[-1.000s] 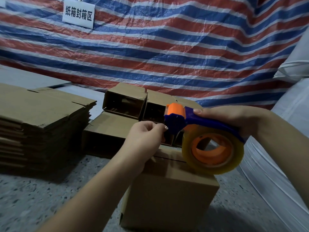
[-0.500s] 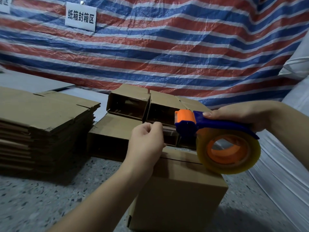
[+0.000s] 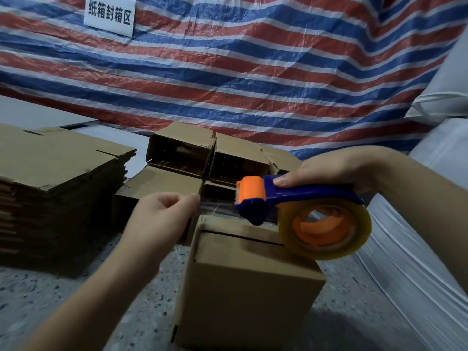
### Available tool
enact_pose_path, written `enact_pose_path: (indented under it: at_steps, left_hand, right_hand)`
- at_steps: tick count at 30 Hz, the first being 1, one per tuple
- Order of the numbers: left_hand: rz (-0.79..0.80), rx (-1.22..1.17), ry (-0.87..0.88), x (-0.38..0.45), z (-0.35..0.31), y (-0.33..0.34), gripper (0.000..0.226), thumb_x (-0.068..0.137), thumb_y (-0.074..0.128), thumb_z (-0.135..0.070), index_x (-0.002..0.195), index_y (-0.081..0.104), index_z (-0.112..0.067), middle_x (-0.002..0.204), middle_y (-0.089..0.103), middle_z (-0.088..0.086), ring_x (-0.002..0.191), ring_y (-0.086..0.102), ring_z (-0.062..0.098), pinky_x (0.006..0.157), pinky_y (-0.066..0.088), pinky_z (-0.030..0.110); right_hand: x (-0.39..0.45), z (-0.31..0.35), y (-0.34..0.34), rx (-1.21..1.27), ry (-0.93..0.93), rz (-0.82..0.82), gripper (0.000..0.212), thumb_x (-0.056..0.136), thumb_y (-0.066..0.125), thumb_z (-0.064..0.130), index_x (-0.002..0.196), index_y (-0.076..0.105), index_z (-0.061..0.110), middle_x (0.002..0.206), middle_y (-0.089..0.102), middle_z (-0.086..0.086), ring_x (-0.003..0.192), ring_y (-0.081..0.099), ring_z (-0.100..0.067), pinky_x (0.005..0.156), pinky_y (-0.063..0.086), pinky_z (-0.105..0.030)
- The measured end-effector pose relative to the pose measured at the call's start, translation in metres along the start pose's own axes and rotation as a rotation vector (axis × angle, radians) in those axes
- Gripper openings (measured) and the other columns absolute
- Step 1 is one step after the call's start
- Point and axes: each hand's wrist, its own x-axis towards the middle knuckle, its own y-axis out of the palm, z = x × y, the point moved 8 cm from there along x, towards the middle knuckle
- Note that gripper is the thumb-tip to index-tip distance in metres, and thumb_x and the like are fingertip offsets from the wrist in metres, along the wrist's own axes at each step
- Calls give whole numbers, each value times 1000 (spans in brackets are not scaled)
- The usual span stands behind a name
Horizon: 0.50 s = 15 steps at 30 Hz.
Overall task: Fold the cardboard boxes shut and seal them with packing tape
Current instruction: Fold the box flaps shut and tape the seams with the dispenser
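Observation:
A closed cardboard box [image 3: 243, 287] stands on the floor in front of me, its top flaps folded with a dark seam across the top. My right hand [image 3: 329, 171] grips the blue handle of a tape dispenser [image 3: 291, 198] with an orange roller and a roll of clear packing tape [image 3: 326, 229], held just above the box's far right corner. My left hand [image 3: 164, 214] pinches the free end of the clear tape strip [image 3: 217, 207], which stretches from the dispenser leftward over the box's far edge.
A tall stack of flattened cardboard [image 3: 58, 188] lies at the left. Several open assembled boxes [image 3: 182, 153] lie on their sides behind the closed box. A striped tarp [image 3: 253, 72] with a white sign [image 3: 109, 17] hangs behind. White sacks [image 3: 417, 249] crowd the right.
My left hand has drawn the tape end leftward away from the dispenser, lengthening the strip. The right hand moved the dispenser rightward.

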Motion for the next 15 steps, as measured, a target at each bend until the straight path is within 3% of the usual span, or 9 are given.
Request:
enact_pose_path:
  at_steps: [2, 4, 9, 15]
  left_hand:
    - [-15, 35, -12, -1, 10, -7, 38, 90, 62, -33, 75, 69, 1, 64, 64, 17, 52, 54, 14, 47, 41, 23]
    - [-41, 51, -42, -3, 18, -11, 38, 91, 61, -34, 77, 69, 0, 69, 61, 23, 60, 51, 22, 57, 39, 32]
    - [-31, 29, -138, -5, 38, -12, 35, 93, 61, -31, 76, 68, -1, 54, 54, -1, 59, 48, 20, 61, 39, 36]
    - [-19, 45, -189, -6, 50, -12, 37, 94, 60, -32, 70, 65, -4, 47, 48, -8, 55, 46, 16, 61, 40, 36]
  right_hand:
    - [2, 10, 6, -124, 75, 20, 91, 47, 77, 81, 107, 72, 13, 87, 77, -7, 67, 72, -16, 55, 54, -24]
    - [7, 20, 10, -211, 84, 34, 94, 43, 70, 81, 108, 70, 13, 87, 77, -6, 69, 73, -16, 57, 55, -26]
    - [14, 27, 9, -272, 128, 12, 93, 41, 70, 80, 105, 70, 14, 88, 78, -6, 72, 74, -17, 60, 56, -26]
    - [17, 27, 10, -288, 145, 23, 90, 44, 69, 79, 106, 70, 14, 87, 78, -5, 72, 74, -17, 59, 56, -26]
